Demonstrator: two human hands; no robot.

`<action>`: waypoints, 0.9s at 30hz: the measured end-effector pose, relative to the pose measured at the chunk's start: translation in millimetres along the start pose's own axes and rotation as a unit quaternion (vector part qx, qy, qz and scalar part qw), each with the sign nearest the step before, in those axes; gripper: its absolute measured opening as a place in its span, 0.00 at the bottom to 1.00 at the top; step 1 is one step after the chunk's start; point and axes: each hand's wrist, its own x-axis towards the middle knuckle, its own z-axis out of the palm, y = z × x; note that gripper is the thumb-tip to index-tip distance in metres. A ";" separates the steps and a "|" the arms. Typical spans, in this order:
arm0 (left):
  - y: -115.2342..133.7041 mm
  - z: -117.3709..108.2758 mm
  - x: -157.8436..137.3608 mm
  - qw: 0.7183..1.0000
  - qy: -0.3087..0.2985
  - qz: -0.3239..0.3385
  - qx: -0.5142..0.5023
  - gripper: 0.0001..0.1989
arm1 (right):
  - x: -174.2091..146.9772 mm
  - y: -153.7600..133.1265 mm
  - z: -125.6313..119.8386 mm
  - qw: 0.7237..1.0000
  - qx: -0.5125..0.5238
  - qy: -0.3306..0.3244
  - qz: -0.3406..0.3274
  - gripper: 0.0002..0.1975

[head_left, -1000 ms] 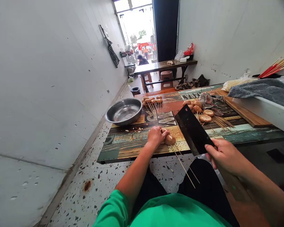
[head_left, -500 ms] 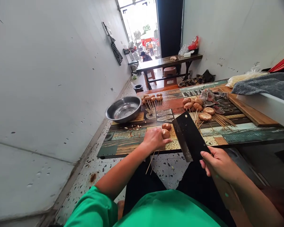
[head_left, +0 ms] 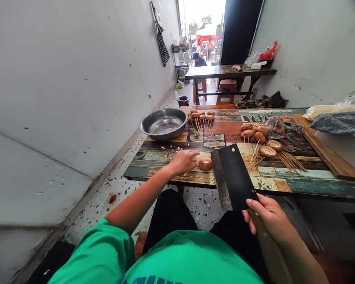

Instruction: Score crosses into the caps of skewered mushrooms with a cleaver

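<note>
My right hand point(head_left: 268, 215) grips a black cleaver point(head_left: 235, 173) by its handle, the broad blade tilted up over the table's front edge. My left hand point(head_left: 184, 161) is above the near edge of the table, fingers stretched out and holding nothing I can see. Just right of those fingers sits a brown mushroom point(head_left: 205, 164) with a pale cut on top. Skewered mushrooms point(head_left: 253, 133) are piled right of the blade, with two upturned mushroom caps point(head_left: 268, 151) in front. Bare wooden skewers point(head_left: 290, 161) lie beside them.
A steel basin point(head_left: 164, 124) stands at the table's left end, with more skewered mushrooms point(head_left: 201, 115) beside it. Trimmings point(head_left: 170, 148) are scattered in front. To the right are a crumpled cloth point(head_left: 279, 128), a wooden board point(head_left: 328, 154) and a grey towel point(head_left: 340, 123). A person point(head_left: 199, 60) sits beyond the far table.
My left hand has come off the mushrooms and shifted left, and the skewers below it no longer show. The cleaver stays in my right hand. My view has turned slightly left.
</note>
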 end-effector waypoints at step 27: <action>19.6 59.3 -23.1 0.972 0.214 -0.021 -0.093 0.11 | 6.2 9.4 0.5 0.999 -0.004 -0.017 0.044 0.18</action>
